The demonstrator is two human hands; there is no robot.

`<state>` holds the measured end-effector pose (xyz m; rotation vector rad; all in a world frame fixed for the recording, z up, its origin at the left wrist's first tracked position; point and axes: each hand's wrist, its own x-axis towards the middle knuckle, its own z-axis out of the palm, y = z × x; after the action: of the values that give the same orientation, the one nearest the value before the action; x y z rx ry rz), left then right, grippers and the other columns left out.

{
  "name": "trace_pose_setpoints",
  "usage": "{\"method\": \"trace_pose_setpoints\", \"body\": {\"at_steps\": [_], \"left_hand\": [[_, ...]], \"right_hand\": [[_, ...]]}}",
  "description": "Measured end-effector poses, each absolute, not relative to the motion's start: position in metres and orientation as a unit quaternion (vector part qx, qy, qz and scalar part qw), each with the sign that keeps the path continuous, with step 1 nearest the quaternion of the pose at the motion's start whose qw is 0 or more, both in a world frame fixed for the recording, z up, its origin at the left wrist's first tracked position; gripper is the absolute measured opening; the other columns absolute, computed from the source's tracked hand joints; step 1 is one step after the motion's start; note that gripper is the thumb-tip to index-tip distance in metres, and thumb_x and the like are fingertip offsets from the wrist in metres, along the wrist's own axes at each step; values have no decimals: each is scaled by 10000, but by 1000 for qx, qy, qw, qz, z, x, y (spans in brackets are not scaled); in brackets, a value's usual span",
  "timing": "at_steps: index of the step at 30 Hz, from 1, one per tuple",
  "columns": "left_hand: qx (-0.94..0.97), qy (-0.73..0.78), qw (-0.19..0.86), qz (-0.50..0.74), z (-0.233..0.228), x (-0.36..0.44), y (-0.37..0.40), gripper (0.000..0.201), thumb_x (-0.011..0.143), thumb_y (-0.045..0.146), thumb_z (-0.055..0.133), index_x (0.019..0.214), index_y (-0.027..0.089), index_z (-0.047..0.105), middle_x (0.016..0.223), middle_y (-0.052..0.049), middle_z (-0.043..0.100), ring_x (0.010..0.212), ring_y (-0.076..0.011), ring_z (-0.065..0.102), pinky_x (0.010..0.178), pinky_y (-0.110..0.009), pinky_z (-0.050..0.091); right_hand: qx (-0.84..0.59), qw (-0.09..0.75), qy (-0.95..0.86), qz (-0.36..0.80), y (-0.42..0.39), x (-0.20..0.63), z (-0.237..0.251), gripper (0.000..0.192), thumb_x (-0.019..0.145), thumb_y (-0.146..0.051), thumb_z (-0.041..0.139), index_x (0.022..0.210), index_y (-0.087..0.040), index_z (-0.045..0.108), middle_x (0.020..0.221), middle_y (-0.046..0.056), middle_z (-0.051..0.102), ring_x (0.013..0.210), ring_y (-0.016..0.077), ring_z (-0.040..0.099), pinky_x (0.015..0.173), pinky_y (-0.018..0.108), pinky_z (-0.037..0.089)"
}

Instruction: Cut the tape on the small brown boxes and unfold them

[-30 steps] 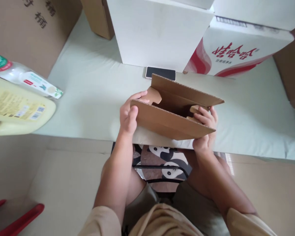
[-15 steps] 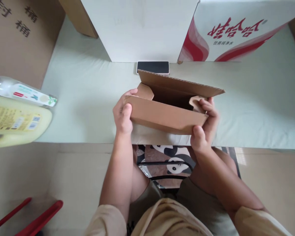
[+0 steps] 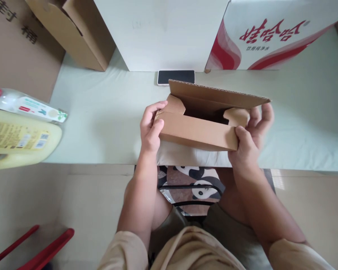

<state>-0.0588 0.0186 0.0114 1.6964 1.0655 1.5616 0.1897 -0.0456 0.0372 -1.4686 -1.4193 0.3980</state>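
Between my hands is a small brown cardboard box point(image 3: 197, 131), its mouth facing up and slightly tilted. Its long lid flap stands raised on the far side, and two short side flaps fold inward; the inside is dark. My left hand point(image 3: 152, 125) grips the left end, thumb on the near wall and fingers behind the side. At the right end my right hand point(image 3: 250, 135) holds the near corner, thumb in front, with its fingers around the side close to the right flap. A phone point(image 3: 176, 77) lies dark-screened just beyond the box.
White cartons point(image 3: 163, 33) stand at the back, one with a red pattern point(image 3: 259, 41). Another brown cardboard box point(image 3: 81, 37) and a large carton point(image 3: 19, 48) are at back left. A clear bottle point(image 3: 28, 105) and yellow jug point(image 3: 25, 138) are at left. The table's front edge point(image 3: 87, 163) is near me.
The box and both hands have shifted right. My right fingers have moved off the right flap to the outer side. At back left, the brown box has come further into view.
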Motion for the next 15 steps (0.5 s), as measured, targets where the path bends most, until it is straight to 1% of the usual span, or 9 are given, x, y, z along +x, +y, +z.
{"method": "trace_pose_setpoints", "body": {"at_steps": [2, 4, 6, 8, 10, 12, 13, 15], "left_hand": [[640, 410, 289, 582, 10, -59, 19, 468, 956, 672, 482, 1252, 333, 610, 1364, -56, 698, 1352, -322, 641, 1163, -526, 520], [638, 400, 292, 589, 9, -60, 20, 455, 955, 653, 495, 1252, 332, 616, 1367, -54, 695, 1347, -321, 640, 1163, -524, 518], [634, 375, 302, 605, 8, -61, 22, 426, 949, 617, 531, 1255, 339, 633, 1361, -41, 698, 1329, -310, 649, 1156, -509, 523], [628, 352, 315, 619, 7, -62, 24, 411, 935, 583, 578, 1262, 346, 653, 1346, -24, 706, 1313, -297, 658, 1154, -485, 525], [623, 341, 323, 626, 5, -62, 25, 422, 923, 571, 608, 1275, 343, 658, 1337, -19, 712, 1301, -290, 666, 1154, -466, 522], [620, 341, 322, 629, 3, -62, 26, 460, 921, 587, 614, 1308, 339, 633, 1330, -24, 714, 1293, -290, 672, 1158, -462, 515], [620, 343, 318, 630, 2, -62, 27, 482, 920, 602, 612, 1324, 339, 617, 1328, -29, 714, 1292, -292, 673, 1161, -463, 511], [622, 352, 309, 628, 1, -63, 28, 522, 917, 638, 603, 1348, 344, 598, 1335, -36, 709, 1297, -297, 671, 1165, -466, 505]], "right_hand": [[-602, 513, -589, 167, -45, 192, 34, 800, 945, -330, 339, 1641, -457, -33, 1679, 57, 344, 1505, 306, 492, 1185, 569, 484], [-585, 534, -584, 178, -44, 195, 30, 846, 927, -341, 382, 1647, -454, -48, 1635, 69, 381, 1402, 303, 567, 1144, 556, 509], [-563, 562, -575, 193, -43, 198, 26, 859, 902, -346, 428, 1646, -459, 15, 1589, 65, 416, 1336, 294, 591, 1141, 559, 502], [-545, 586, -563, 205, -43, 198, 24, 810, 889, -350, 465, 1621, -465, 137, 1555, 52, 444, 1360, 298, 562, 1173, 582, 466], [-535, 602, -555, 207, -44, 198, 22, 690, 891, -365, 499, 1544, -451, 293, 1531, 47, 462, 1405, 312, 521, 1195, 606, 433], [-531, 609, -554, 199, -45, 197, 22, 480, 906, -387, 513, 1383, -402, 461, 1506, 52, 472, 1437, 331, 489, 1202, 625, 411], [-531, 610, -557, 191, -45, 197, 21, 364, 914, -396, 515, 1277, -369, 522, 1492, 55, 476, 1449, 340, 477, 1206, 633, 399], [-530, 609, -562, 178, -46, 197, 22, 189, 933, -403, 507, 1088, -314, 565, 1465, 60, 485, 1475, 351, 447, 1220, 645, 366]]}}
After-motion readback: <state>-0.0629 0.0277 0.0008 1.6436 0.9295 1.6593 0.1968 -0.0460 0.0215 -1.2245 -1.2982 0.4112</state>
